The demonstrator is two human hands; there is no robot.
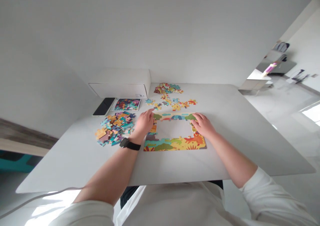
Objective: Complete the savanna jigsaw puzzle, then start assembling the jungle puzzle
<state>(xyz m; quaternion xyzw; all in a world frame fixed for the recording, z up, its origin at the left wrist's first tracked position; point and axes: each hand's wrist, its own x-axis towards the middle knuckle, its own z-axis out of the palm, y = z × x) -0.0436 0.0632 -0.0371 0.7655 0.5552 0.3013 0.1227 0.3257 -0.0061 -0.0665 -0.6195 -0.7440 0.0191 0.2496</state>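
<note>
A jigsaw puzzle border [172,144] with colourful animal and plant pictures lies on the table, joined into a rectangle around a bare white middle. My left hand [145,122] rests at its upper left corner, fingers stretched along the edge; a dark watch is on that wrist. At the upper right corner, my right hand [203,126] touches the border with its fingers apart. Neither hand shows a loose piece in it. Beyond the border lie scattered puzzle pieces [176,106], some with a red or yellow print.
A heap of puzzle pieces [116,127] lies left of my left hand. Behind it are a picture card [127,104], a phone [104,106] and a white box [117,90]. Another pile of pieces [168,88] sits near the wall. A cable [37,199] runs at lower left.
</note>
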